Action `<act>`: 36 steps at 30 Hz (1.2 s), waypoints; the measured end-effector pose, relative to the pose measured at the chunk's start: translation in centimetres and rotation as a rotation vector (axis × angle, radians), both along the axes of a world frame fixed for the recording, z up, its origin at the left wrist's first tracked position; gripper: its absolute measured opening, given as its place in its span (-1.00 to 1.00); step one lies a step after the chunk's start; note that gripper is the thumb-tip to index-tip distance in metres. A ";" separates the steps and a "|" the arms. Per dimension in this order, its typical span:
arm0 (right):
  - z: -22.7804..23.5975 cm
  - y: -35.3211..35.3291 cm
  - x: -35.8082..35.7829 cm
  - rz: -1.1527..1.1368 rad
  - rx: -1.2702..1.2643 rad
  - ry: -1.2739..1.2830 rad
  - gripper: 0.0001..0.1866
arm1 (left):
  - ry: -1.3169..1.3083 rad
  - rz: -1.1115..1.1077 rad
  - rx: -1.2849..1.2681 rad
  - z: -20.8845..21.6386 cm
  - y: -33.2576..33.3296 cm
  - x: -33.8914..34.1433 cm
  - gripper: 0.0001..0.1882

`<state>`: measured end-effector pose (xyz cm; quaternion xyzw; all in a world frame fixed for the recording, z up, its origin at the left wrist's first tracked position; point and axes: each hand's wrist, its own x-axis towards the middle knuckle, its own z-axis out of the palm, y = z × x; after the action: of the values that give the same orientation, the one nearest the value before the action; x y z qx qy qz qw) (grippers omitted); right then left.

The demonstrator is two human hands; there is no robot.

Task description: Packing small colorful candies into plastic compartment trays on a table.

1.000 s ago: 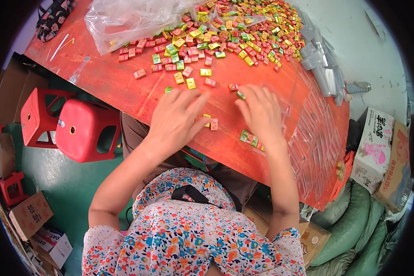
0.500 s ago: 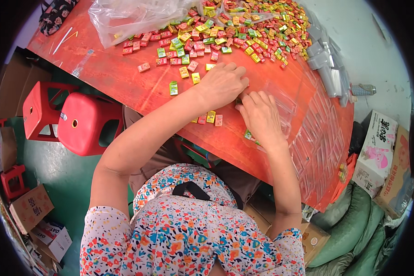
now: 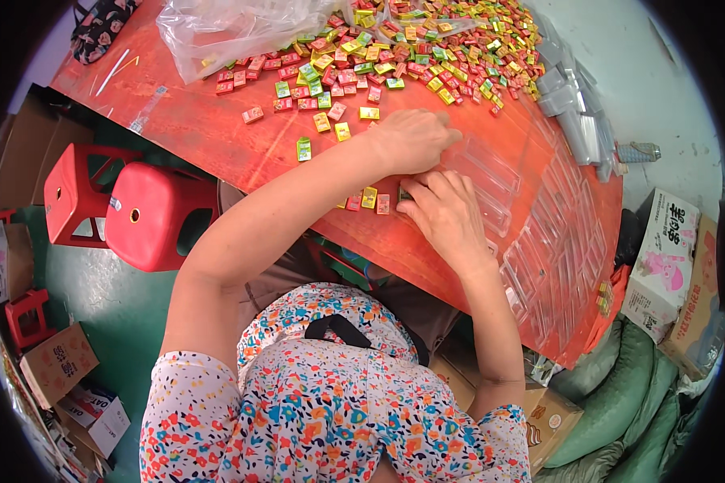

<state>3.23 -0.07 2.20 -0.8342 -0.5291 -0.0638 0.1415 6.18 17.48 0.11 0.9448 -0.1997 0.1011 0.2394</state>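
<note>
My left hand [image 3: 415, 141] reaches across the red table, its fingers curled at the near end of a clear plastic tray [image 3: 491, 165]; what lies under them is hidden. Just below it my right hand [image 3: 445, 211] is bent over the tabletop, with a small green box [image 3: 403, 194] showing at its thumb and index finger. Left of that hand lie a yellow little box [image 3: 369, 197] and a pink-red one [image 3: 383, 204]. A green box [image 3: 304, 149] stands apart, farther left. Several more loose boxes, including a yellow one [image 3: 370, 113], lie beyond my left wrist.
A big pile of small colourful boxes [image 3: 451, 60] covers the far table, beside a clear plastic bag [image 3: 234, 36]. Many clear trays [image 3: 560, 249] lie at the right, with stacked ones [image 3: 576, 113] behind. Red stools [image 3: 149, 213] and cartons [image 3: 660, 262] stand around.
My left hand has shifted right to the clear trays. My right hand has moved slightly left and nearer to me, covering the green box that lay by its wrist.
</note>
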 end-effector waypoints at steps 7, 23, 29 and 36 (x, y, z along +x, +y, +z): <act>0.0 -0.5 -1.3 0.021 0.140 0.126 -0.56 | 0.008 0.144 -0.186 4.8 7.5 -12.3 -0.75; 0.3 1.1 -2.3 -0.041 0.045 0.292 -0.45 | 0.238 0.295 -0.279 1.5 7.4 -16.6 -0.47; -0.3 2.0 -2.4 -0.021 0.053 0.215 -0.51 | 0.242 0.191 -0.167 2.0 6.3 -14.9 -0.52; -0.9 1.0 -2.9 -0.085 0.141 0.126 -0.63 | 0.199 0.215 -0.231 1.8 4.7 -14.6 -0.68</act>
<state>0.31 0.92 1.27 -0.8462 -0.4777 -0.0539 0.2299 -8.41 22.20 1.94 0.9323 -0.0602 0.0545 0.3525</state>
